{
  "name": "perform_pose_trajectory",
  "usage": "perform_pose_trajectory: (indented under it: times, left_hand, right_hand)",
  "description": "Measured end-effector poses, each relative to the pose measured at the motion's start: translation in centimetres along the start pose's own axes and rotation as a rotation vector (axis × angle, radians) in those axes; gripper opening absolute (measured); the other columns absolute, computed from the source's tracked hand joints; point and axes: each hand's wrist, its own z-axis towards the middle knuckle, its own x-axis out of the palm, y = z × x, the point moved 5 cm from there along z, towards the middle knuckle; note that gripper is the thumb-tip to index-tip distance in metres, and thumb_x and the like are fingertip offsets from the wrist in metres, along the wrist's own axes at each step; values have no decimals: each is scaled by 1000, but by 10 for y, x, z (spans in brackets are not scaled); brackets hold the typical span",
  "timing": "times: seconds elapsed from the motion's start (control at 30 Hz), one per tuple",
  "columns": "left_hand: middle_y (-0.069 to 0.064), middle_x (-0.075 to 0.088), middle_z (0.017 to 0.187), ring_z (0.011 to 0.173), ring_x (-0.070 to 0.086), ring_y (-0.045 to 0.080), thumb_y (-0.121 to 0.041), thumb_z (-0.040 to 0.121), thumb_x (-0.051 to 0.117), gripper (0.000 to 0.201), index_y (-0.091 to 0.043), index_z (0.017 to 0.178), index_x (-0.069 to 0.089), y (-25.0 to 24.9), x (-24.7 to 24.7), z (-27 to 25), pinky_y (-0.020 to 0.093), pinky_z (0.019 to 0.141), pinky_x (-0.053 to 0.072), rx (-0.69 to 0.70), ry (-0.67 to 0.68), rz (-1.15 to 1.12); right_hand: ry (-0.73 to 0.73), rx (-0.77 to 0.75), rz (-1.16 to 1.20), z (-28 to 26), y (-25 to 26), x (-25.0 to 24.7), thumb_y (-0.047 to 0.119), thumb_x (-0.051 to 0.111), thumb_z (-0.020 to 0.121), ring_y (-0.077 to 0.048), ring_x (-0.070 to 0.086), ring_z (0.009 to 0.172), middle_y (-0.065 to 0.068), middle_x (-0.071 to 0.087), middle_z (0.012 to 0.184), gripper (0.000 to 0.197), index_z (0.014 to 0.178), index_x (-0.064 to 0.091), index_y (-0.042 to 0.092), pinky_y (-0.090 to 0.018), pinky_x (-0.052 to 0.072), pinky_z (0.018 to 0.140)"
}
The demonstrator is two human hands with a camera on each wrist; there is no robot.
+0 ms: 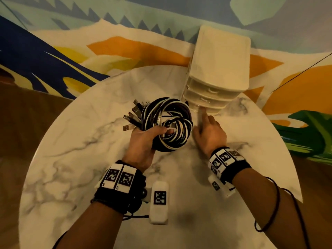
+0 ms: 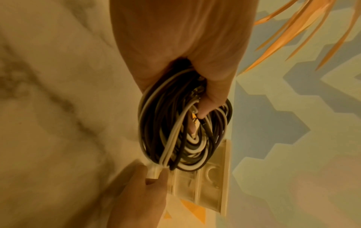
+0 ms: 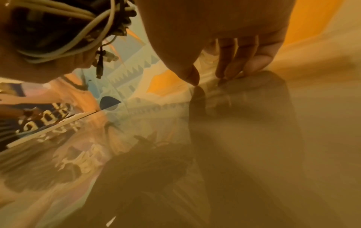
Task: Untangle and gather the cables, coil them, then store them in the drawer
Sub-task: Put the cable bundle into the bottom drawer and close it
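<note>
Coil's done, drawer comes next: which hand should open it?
Right. The right hand is free, fingers already at the bottom drawer of the drawer unit. The left hand grips the cable coil.

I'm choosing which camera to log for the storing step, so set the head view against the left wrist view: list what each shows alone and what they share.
Only the head view shows the whole round white marble table, the loose USB plug ends fanning from the bundle, both marker wristbands and the unit's flat top.

Only the left wrist view shows the left thumb hooked through the loops from the palm side.

Both show the black and white coiled cable bundle gripped by the left hand, and the right hand reaching the cream plastic drawer unit.
</note>
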Motion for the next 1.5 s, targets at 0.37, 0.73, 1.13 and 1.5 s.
perform_pose_trajectory:
  times: [0.37, 0.73, 1.13, 1.5]
  left_hand:
    - [21, 70, 92, 88, 69, 33, 7, 78, 59, 39, 2, 117, 58, 7, 11, -11, 40, 75, 56, -55, 39, 41]
    - [23, 70, 95, 87, 69, 33, 9, 75, 62, 30, 4, 104, 66, 8, 44, -1, 39, 77, 56, -38, 38, 176]
    - [-1, 73, 86, 85, 68, 19, -19, 40, 70, 55, -16, 94, 68, 59, 51, 11, 40, 82, 56, -24, -88, 724]
    - [15, 29, 151, 138, 30, 25, -21, 99, 38, 52, -5, 146, 21, 73, 61, 10, 34, 111, 24, 170, -110, 1014]
  right_hand:
    - [159, 45, -6, -9, 20, -8, 31, 48, 89, -38, 62, 89, -16, 66, 97, 51, 135, 30, 16, -38, 43, 69]
    - [182, -72, 77, -123, 28, 14, 36, 49, 87, -17, 49, 112, 3, 50, 132, 58, 141, 30, 26, -32, 40, 99]
    - [312, -142, 164, -173, 16, 19, 43, 46, 86, -16, 36, 128, 5, 36, 145, 67, 147, 24, 25, -34, 33, 111]
    - [161, -638, -15, -35, 75, -76, 47, 56, 87, -19, 36, 132, 1, 45, 140, 49, 131, 50, 28, -32, 27, 106]
